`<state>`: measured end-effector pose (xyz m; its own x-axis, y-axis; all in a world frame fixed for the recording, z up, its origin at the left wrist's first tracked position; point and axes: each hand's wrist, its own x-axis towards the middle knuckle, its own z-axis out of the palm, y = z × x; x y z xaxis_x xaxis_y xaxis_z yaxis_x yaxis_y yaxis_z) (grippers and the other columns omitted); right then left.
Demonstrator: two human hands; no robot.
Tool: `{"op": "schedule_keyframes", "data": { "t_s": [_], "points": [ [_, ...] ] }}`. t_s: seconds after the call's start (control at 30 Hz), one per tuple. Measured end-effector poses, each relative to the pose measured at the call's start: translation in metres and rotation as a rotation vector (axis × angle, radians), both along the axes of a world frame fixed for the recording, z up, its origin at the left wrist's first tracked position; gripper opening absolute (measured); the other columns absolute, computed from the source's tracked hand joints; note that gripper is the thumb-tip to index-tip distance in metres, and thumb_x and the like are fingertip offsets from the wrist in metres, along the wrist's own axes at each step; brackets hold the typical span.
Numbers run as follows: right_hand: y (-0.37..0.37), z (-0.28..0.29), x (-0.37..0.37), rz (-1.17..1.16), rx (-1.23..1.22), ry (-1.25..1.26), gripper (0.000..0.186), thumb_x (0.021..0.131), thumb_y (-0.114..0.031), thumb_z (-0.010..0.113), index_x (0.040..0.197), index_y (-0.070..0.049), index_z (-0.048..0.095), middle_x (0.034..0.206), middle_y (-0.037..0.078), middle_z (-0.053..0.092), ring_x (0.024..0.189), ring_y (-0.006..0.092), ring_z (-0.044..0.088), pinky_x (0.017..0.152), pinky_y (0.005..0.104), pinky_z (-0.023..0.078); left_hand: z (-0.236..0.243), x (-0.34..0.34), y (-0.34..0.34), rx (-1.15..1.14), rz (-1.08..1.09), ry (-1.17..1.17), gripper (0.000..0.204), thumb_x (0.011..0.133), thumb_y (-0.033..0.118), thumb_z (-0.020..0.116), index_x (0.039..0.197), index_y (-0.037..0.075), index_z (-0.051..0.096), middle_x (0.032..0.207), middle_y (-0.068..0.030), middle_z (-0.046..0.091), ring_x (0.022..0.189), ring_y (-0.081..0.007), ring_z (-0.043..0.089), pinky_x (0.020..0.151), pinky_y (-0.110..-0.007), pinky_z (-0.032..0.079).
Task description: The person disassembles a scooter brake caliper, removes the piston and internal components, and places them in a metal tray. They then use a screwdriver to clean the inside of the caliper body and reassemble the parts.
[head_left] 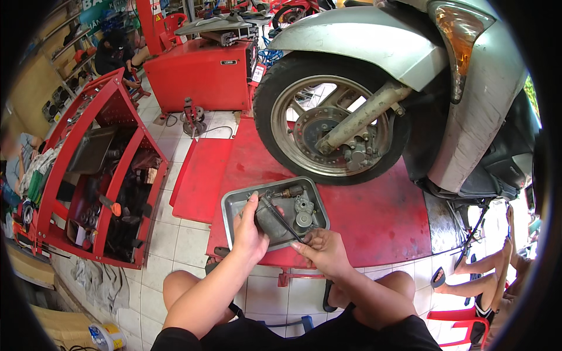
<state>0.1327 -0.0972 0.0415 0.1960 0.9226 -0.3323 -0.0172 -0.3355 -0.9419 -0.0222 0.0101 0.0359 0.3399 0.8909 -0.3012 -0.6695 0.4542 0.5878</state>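
Above a grey metal tray (323, 210) on a red platform (374, 225), my left hand (252, 228) is closed on a slim metal part (266, 200) near the tray's left side. My right hand (319, 251) pinches the lower end of a long black rod (281, 220), which slants up to that part; whether they are joined I cannot tell. A caliper-like metal assembly (304, 216) and a dirty cylindrical part (290, 192) lie in the tray.
A silver scooter's front wheel (274, 117) stands behind the tray. A red tool cart (114, 93) is at left, a red machine (196, 85) behind. Other people are at upper left (111, 52), left edge (20, 158) and lower right (486, 275), near a red stool (462, 316).
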Motion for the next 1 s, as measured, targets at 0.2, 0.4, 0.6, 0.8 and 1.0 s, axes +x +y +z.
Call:
{"op": "schedule_keyframes", "data": {
  "t_s": [0.2, 0.4, 0.6, 0.8, 1.0],
  "points": [
    [-0.003, -0.015, -0.003, -0.091, 0.347, -0.508, 0.025, 0.090, -0.018, 0.075, 0.088, 0.004, 0.062, 0.064, 0.007, 0.063, 0.051, 0.0070, 0.053, 0.047, 0.0263, 0.041, 0.003, 0.001, -0.002, -0.014, 0.038, -0.042, 0.036, 0.099, 0.036, 0.059, 0.106, 0.001, 0.061, 0.092, -0.0116, 0.068, 0.083, -0.0228, 0.067, 0.078, -0.038, 0.055],
    [-0.003, -0.026, -0.004, -0.013, 0.291, -0.179, 0.026, 0.093, -0.021, 0.071, 0.091, 0.004, 0.064, 0.062, 0.004, 0.060, 0.054, 0.0048, 0.051, 0.048, 0.0255, 0.039, 0.003, 0.001, -0.002, -0.017, 0.048, -0.064, 0.035, 0.099, 0.035, 0.058, 0.103, 0.001, 0.060, 0.091, -0.0115, 0.067, 0.083, -0.0230, 0.067, 0.077, -0.038, 0.056],
    [-0.005, -0.006, -0.008, -0.036, 0.307, -0.316, 0.020, 0.090, -0.011, 0.073, 0.092, 0.006, 0.063, 0.066, 0.005, 0.064, 0.059, 0.0057, 0.057, 0.053, 0.0237, 0.045, 0.005, 0.002, 0.000, 0.008, 0.060, -0.080, 0.031, 0.098, 0.032, 0.061, 0.102, 0.001, 0.060, 0.089, -0.0109, 0.066, 0.082, -0.0233, 0.067, 0.075, -0.038, 0.057],
    [-0.013, -0.010, -0.011, -0.013, 0.338, -0.227, 0.018, 0.093, -0.010, 0.068, 0.098, 0.006, 0.063, 0.069, 0.006, 0.066, 0.055, 0.0107, 0.060, 0.051, 0.0234, 0.048, -0.010, 0.000, 0.002, 0.025, -0.031, -0.121, 0.044, 0.096, 0.044, 0.057, 0.108, 0.002, 0.057, 0.098, -0.0110, 0.063, 0.092, -0.0261, 0.064, 0.085, -0.042, 0.054],
    [-0.012, 0.023, 0.008, 0.135, -0.260, 0.795, 0.025, 0.097, -0.012, 0.062, 0.113, 0.007, 0.056, 0.072, 0.005, 0.054, 0.047, 0.0039, 0.034, 0.043, 0.0193, 0.025, -0.005, 0.000, 0.002, -0.049, -0.109, -0.218, 0.040, 0.097, 0.041, 0.057, 0.106, 0.001, 0.058, 0.090, -0.0166, 0.065, 0.086, -0.0284, 0.065, 0.078, -0.042, 0.055]
  ]
}}
